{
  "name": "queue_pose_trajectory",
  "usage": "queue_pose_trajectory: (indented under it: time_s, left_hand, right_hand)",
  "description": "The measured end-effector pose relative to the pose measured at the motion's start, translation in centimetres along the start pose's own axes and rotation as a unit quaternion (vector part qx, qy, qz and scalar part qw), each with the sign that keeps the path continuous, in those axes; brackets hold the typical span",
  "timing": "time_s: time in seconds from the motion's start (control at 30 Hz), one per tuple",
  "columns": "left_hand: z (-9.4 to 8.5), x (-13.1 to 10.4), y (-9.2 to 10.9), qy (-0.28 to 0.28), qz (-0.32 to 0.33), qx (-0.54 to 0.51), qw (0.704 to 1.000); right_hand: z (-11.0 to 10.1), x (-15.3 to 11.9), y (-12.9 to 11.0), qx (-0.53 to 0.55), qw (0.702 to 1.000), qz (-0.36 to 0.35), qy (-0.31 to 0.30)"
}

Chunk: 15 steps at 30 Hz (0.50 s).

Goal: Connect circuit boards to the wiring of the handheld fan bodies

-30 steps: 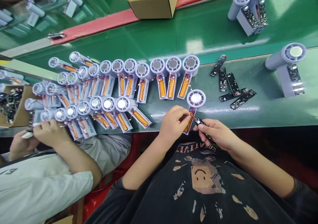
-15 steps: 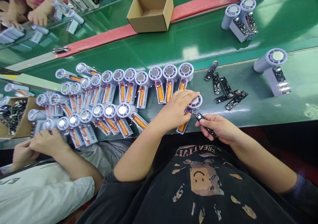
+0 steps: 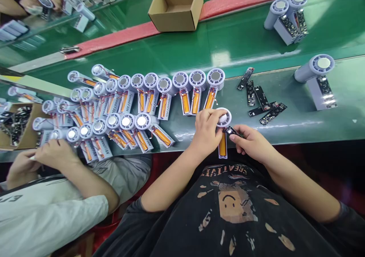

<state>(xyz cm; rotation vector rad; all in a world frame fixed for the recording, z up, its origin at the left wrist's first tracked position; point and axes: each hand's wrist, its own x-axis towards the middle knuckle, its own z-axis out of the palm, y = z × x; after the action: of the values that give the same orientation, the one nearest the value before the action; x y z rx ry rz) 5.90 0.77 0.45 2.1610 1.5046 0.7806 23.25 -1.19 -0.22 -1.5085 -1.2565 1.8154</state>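
My left hand (image 3: pixel 208 130) is closed around the head of a lavender handheld fan (image 3: pixel 223 147). The fan's open handle points toward me past the table edge and shows an orange battery inside. Between the fingers of my right hand (image 3: pixel 252 141) is a narrow black circuit board (image 3: pixel 231 131), its end close to the fan's neck. Wires between the board and the fan are mostly covered by my fingers. Behind my left hand stands another open fan (image 3: pixel 216 78) with an orange battery. Several loose circuit boards (image 3: pixel 261 97) lie to the right of my hands.
Rows of open fans (image 3: pixel 142 122) stand to the left. Fans with boards fitted (image 3: pixel 322 91) are at the right. A cardboard box (image 3: pixel 175 19) sits across the red strip (image 3: pixel 114 40). A co-worker's hands (image 3: pixel 54 154) are at the left, near a box of dark parts (image 3: pixel 34 126).
My left hand has turned the fan so its handle points more directly toward me. My right hand has brought the board closer to the fan's neck.
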Motion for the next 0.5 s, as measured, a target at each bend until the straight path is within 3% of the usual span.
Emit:
queue_pose_trajectory:
  time_s: [0.17, 0.3, 0.4, 0.5]
  left_hand:
    - [0.8, -1.3, -0.8, 0.089, 0.030, -0.012, 0.995]
    - [0.4, -1.8, -1.3, 0.116, 0.073, 0.045, 0.989]
    - [-0.8, -2.4, -1.2, 0.090, 0.136, 0.142, 0.976]
    - [-1.6, -3.1, -0.6, 0.023, 0.143, 0.214, 0.966]
  right_hand:
    - [0.5, -0.1, 1.5, -0.106, 0.971, -0.181, 0.116]
    - [0.0, -0.2, 1.8, -0.199, 0.934, -0.263, 0.140]
    - [-0.5, -0.3, 1.4, -0.255, 0.904, -0.305, 0.158]
    - [-0.7, -0.5, 1.0, -0.293, 0.879, -0.331, 0.178]
